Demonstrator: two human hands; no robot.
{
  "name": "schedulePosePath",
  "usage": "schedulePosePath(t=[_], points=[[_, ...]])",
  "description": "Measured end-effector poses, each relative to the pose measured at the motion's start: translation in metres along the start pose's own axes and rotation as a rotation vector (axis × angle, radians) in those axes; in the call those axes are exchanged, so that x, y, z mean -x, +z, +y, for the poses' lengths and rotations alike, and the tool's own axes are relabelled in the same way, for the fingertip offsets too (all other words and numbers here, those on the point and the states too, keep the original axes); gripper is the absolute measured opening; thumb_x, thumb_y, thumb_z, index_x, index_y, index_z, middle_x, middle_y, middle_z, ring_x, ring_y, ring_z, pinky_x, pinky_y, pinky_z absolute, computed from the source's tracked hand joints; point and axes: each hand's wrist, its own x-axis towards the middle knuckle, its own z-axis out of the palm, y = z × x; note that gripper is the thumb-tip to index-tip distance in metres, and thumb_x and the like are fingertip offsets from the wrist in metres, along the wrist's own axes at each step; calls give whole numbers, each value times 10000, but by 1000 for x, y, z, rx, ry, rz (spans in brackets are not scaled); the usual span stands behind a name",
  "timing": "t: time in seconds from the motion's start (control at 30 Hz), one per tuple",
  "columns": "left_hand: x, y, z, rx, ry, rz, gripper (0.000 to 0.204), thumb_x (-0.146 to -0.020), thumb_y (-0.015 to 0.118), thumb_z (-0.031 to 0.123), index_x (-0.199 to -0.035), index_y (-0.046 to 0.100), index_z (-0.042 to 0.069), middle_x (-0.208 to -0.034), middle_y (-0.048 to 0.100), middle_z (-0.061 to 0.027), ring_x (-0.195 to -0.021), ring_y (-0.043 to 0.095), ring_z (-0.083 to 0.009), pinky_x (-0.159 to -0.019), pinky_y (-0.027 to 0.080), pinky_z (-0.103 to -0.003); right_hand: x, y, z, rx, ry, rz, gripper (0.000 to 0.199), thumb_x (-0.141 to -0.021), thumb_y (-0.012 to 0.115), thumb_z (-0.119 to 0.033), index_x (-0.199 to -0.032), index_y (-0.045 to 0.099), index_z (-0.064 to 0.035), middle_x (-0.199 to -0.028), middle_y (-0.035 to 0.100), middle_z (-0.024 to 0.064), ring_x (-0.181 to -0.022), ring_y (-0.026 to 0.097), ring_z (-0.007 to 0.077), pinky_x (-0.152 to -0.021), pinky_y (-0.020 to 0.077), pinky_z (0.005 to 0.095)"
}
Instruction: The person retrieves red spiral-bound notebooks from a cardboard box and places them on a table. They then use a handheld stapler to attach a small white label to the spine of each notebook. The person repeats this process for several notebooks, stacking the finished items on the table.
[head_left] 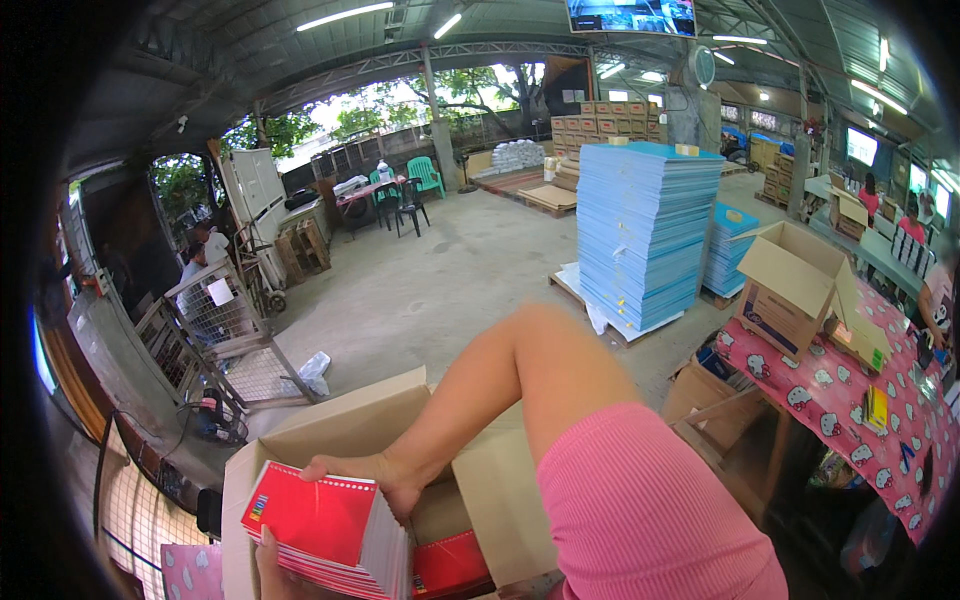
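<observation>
A thick stack of red-covered spiral notebooks (320,525) is held over an open cardboard box (350,415) at the lower left. My right hand (375,475) reaches across from the right in a pink sleeve, fingers gripping the stack's far top edge. My left hand (270,560) comes up from the lower edge and supports the stack from below, thumb on its near edge. More red notebooks (450,565) lie inside the box beside the stack.
A tall pile of blue sheets (640,230) stands on a pallet in the middle of the concrete floor. To the right, a table with a pink patterned cloth (830,395) carries an open carton (790,285). A wire cage cart (215,330) is at the left; other people sit at both sides.
</observation>
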Motion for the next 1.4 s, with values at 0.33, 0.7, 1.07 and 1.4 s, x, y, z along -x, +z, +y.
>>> schedulePosePath(t=[0.33,0.7,1.07,1.4], points=[[7,18,-1,272,-129,-93,796,-833,436,685,-1397,335,132,-1370,428,-70,-1227,436,-268,-1003,362,-467,12,33,-6,105,-234,-16,939,-637,519,-766,-1360,400,-178,-1414,371,113,-1247,382,322,-981,314,491],[25,64,24,423,71,-29,788,-835,448,677,-1398,350,135,-1379,428,-60,-1235,432,-281,-1018,353,-470,32,68,-22,170,-246,19,845,-703,532,-659,-1349,421,-125,-1402,387,144,-1243,403,338,-973,354,511],[14,82,33,218,108,134,665,-792,619,563,-1283,485,134,-1241,548,-75,-1114,538,-250,-956,438,-412,61,78,-21,94,-455,248,789,-664,655,-638,-1236,544,-107,-1274,543,130,-1151,513,273,-994,366,463],[58,138,23,267,160,82,688,-722,708,503,-1222,503,78,-1202,567,-115,-1088,555,-269,-962,429,-464,95,99,-6,-10,-314,93,762,-744,602,-599,-1277,490,-66,-1289,515,175,-1086,571,296,-948,438,443]])
